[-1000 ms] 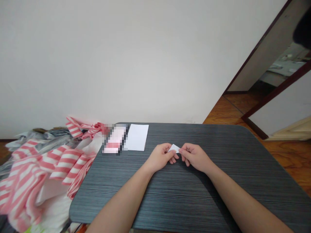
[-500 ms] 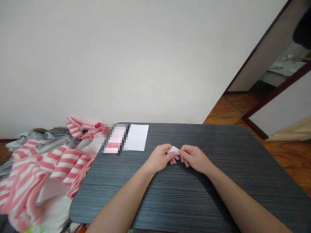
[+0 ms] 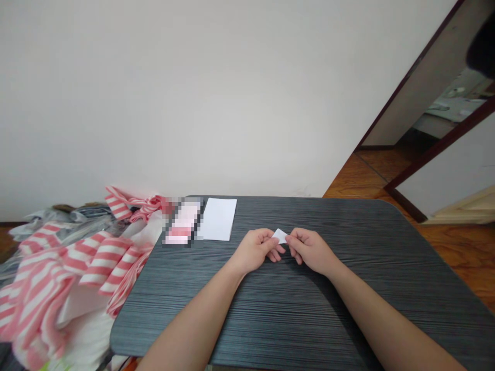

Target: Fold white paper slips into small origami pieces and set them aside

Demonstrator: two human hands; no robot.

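A small folded white paper (image 3: pixel 279 236) is pinched between both my hands just above the dark striped table (image 3: pixel 348 309). My left hand (image 3: pixel 255 251) has its fingers curled and grips the paper's left side. My right hand (image 3: pixel 311 250) is closed too, its thumb and fingertips on the paper's right side. Most of the paper is hidden by my fingers.
A white sheet of paper (image 3: pixel 218 219) lies flat at the table's back left, next to a blurred pink and white object (image 3: pixel 182 222). Pink and white striped cloth (image 3: pixel 77 268) is heaped left of the table. A wall stands behind, a doorway at right.
My fingers have shifted slightly on the small paper, and a bit more of it shows between my hands. My arms have stayed in place.
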